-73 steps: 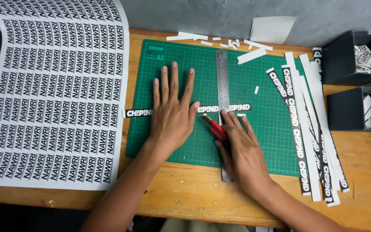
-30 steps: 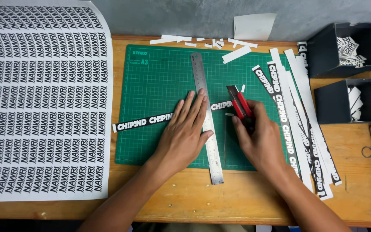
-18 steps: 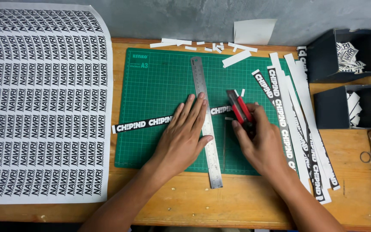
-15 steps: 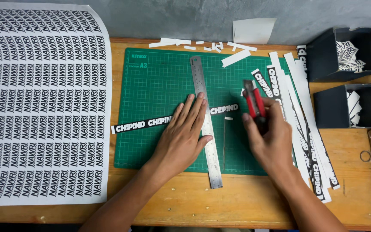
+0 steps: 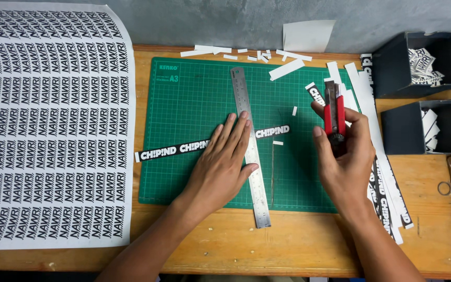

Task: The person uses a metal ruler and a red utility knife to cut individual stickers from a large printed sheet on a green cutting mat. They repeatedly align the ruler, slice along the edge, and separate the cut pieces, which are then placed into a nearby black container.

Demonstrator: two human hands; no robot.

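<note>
1. Pressing flat, the left hand (image 5: 223, 167) lies palm down with fingers spread across a black printed strip (image 5: 170, 150) and the steel ruler (image 5: 250, 146), pinning both to the green cutting mat (image 5: 194, 104).
2. The strip runs out from under the left hand on both sides: a long length toward the big sheet, a short end (image 5: 272, 131) past the ruler toward the right hand.
3. The ruler lies nearly upright in the view, its far end beyond the left fingertips, its near end over the mat's edge on the wooden surface (image 5: 298, 245).
4. The right hand (image 5: 343, 156) is raised just beside the ruler, fingers and thumb closed around a red utility knife (image 5: 334, 117) whose tip points away from the person.
5. 1 small white offcut (image 5: 277, 142) rests between the 2 hands, another (image 5: 294, 110) just beyond it.
6. Behind the right hand, cut strips (image 5: 387, 193) are fanned out in a pile, some white, some black with white lettering.
7. Beyond both hands, white paper scraps (image 5: 251, 53) lie scattered along the mat's far edge, with 1 larger white piece (image 5: 306, 35) against the wall.
8. Outside the left hand, a large sheet of repeated black lettering (image 5: 48, 120) covers that end of the surface.
9. Outside the right hand stand 2 dark boxes (image 5: 392, 62) holding cut pieces.
10. A small ring (image 5: 444, 188) lies on the wood near the nearer box.
</note>
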